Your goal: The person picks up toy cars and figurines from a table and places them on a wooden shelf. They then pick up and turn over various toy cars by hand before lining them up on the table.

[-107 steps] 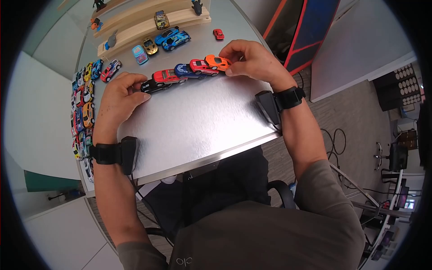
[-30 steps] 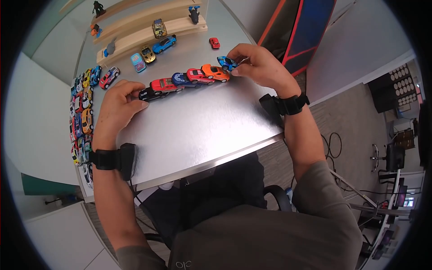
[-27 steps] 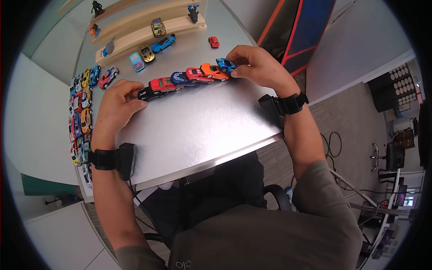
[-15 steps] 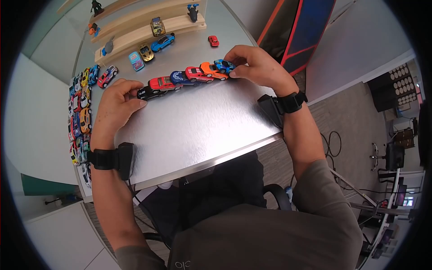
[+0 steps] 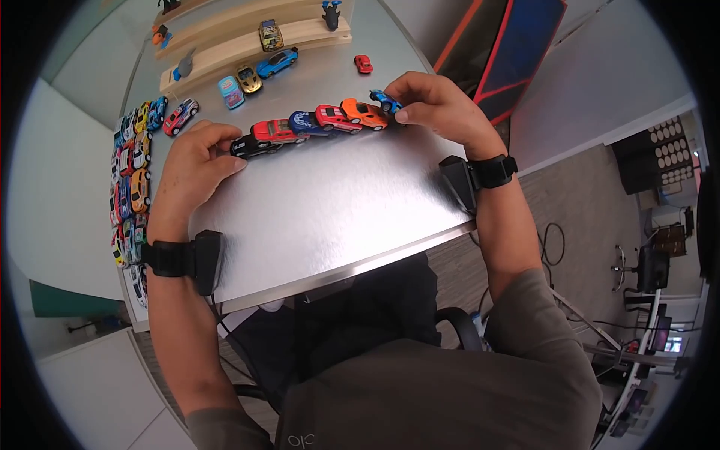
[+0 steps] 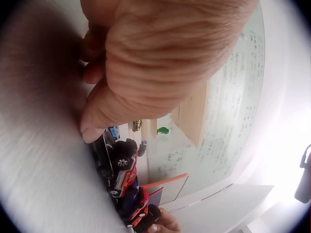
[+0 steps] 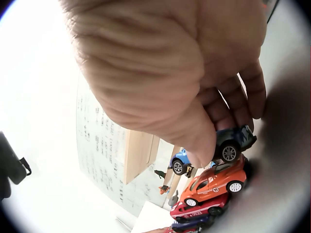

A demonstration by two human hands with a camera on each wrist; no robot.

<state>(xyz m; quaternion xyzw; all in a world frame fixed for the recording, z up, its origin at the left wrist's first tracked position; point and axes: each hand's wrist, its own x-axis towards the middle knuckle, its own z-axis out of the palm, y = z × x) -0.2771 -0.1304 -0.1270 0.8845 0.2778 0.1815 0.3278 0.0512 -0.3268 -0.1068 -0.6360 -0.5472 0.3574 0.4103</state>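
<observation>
A row of toy cars crosses the metal table, each overlapping its neighbour: black car (image 5: 251,147), red car (image 5: 277,132), dark blue car (image 5: 309,122), red-and-white car (image 5: 337,118) and orange car (image 5: 364,113). My left hand (image 5: 192,166) grips the black car's left end between thumb and fingers. At the other end, my right hand (image 5: 442,109) pinches a blue patterned car (image 5: 385,102), tilted at the orange car's right end. In the right wrist view the blue car (image 7: 233,143) is beside the orange car (image 7: 214,184); whether they touch I cannot tell.
Behind the row stand a light-blue car (image 5: 231,92), a gold car (image 5: 249,79), a bright blue car (image 5: 277,63) and a small red car (image 5: 363,64). Wooden steps (image 5: 217,67) hold figures. Many cars line the left edge, including an orange-yellow one (image 5: 140,190).
The blue patterned car came into my right hand, went onto the orange car's right end, and now has shifted slightly right and tilted. My left hand has stayed on the black car.
</observation>
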